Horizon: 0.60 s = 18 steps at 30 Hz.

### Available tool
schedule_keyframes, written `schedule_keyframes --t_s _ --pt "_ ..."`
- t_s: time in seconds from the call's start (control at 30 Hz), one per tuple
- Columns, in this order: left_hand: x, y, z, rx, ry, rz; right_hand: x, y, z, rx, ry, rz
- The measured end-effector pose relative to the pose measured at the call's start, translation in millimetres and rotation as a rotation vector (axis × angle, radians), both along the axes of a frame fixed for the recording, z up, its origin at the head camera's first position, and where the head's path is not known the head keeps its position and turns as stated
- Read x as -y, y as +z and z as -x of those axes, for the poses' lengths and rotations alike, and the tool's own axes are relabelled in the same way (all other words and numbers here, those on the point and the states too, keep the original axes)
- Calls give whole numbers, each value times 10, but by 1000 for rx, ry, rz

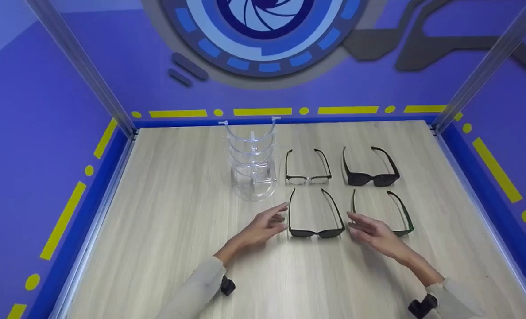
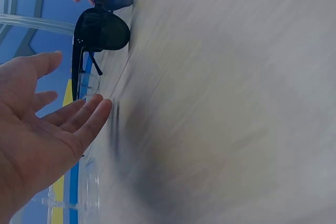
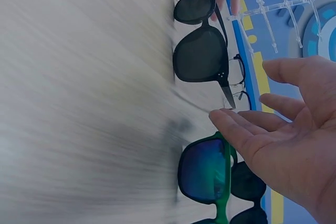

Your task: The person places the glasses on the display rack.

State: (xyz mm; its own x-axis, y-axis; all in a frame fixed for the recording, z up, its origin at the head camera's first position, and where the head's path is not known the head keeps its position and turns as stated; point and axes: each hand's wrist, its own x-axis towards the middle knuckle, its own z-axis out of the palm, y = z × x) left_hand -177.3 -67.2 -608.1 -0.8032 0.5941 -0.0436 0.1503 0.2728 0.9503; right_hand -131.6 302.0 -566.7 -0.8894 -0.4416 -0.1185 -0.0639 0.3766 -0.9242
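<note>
Black sunglasses (image 1: 316,233) lie unfolded on the table between the two hands, their temples pointing to the back. Just left of them is the left hand (image 1: 261,228), its fingers extended and holding nothing. The right hand (image 1: 376,235) hovers on their other side, fingers loosely straight, also with nothing in it. Partly hidden behind that hand are green-framed sunglasses (image 1: 405,231), whose bluish mirrored lens (image 3: 202,169) shows in the right wrist view. Whether either hand touches a temple cannot be told.
Farther back lie clear-lensed eyeglasses (image 1: 308,180) and thick black sunglasses (image 1: 373,179), both unfolded. To their left stands a transparent tiered display stand (image 1: 253,177). Blue printed walls (image 1: 125,66) enclose the wooden tabletop (image 1: 179,190) at the back and sides.
</note>
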Motion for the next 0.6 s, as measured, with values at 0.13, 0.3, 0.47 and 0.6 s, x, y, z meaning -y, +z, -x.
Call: schedule_keyframes --t_s 0.13,0.3,0.47,0.6 --pt "-70 -15 -4 19 11 -14 50 -24 -3 24 -10 4" --pt "-136 -40 -2 25 25 -36 101 -50 6 65 -18 36" --pt "-185 -56 5 26 26 -57 135 -86 23 93 -35 79" --pt "-209 -64 7 37 34 -71 154 -105 34 112 -71 128"
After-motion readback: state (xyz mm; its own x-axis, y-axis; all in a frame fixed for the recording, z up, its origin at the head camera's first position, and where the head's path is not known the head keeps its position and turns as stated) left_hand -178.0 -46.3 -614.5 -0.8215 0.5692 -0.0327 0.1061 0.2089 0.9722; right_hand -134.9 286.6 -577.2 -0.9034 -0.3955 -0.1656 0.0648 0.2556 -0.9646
